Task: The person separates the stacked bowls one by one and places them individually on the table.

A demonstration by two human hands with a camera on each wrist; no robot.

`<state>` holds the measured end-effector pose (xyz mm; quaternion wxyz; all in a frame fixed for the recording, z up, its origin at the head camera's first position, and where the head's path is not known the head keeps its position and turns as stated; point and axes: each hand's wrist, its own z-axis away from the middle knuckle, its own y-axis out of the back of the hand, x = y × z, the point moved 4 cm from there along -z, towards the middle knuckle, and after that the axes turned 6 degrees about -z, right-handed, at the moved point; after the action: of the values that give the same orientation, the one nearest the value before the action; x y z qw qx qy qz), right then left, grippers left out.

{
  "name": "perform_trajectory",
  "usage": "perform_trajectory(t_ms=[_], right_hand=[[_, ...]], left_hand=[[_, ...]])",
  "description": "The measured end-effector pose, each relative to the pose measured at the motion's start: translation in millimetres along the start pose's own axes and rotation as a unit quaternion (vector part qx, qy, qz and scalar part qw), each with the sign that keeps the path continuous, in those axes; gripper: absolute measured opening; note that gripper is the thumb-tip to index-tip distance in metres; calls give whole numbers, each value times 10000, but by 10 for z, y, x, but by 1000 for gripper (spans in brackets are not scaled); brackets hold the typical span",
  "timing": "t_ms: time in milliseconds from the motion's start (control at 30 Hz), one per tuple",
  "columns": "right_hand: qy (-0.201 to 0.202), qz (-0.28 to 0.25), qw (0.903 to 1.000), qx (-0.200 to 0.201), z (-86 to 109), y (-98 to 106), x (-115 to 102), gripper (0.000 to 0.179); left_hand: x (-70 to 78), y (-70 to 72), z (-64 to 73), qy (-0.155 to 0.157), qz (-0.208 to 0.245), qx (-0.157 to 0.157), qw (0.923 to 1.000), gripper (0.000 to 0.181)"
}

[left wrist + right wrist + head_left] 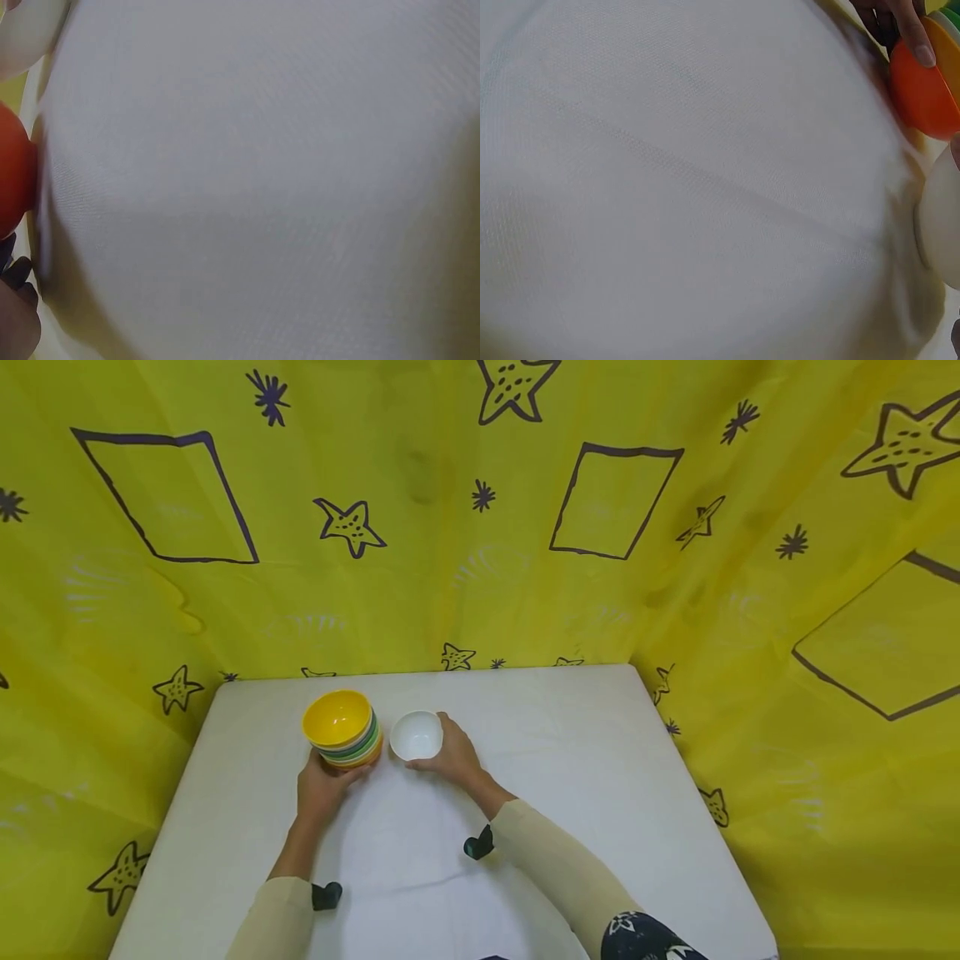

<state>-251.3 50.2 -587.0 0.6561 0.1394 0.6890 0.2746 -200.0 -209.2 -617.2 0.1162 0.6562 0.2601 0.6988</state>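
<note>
In the head view a stack of nested bowls [345, 728] stands on the left part of the table, a yellow one on top with white, green and orange rims beneath. My left hand [321, 787] grips it low, thumb along the near side. The right wrist view shows that thumb against the orange bottom bowl [922, 94]. Just right of the stack, my right hand [453, 755] holds a white bowl [416, 736] by its right side, thumb at the near edge and fingers at the far edge. Its inside looks bare. In the left wrist view the orange bowl [13, 174] shows only partly.
A white cloth covers the table [600, 793], with a faint crease near the front. Yellow curtains [420, 593] printed with dark stars and squares hang behind it and at both sides. Dark wrist mounts [478, 843] sit by both sleeves.
</note>
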Motion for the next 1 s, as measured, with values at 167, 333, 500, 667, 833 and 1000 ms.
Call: perform_trajectory(t_ms=[167,333,500,667,833,1000], right_hand=[[-149,76,9998,-109,17,-1,-4,114],[-267,186,9993,-180,36,22,2,122],[-303,173,9991,-234,33,30,-1,127],[-286,198,9993,-161,15,39,-36,127],[-138,458,9989,7,-24,56,-127,126],[272,755,9968,-6,-89,46,-362,125]], left_hand=[[5,7,19,-10,36,-35,10000,92],[27,-4,54,14,116,-74,9999,92],[46,-11,62,-27,105,-62,9999,91],[35,-11,65,-27,61,-20,10000,91],[34,-15,72,-56,15,-38,10000,92],[47,-12,81,-136,61,-62,9999,89]])
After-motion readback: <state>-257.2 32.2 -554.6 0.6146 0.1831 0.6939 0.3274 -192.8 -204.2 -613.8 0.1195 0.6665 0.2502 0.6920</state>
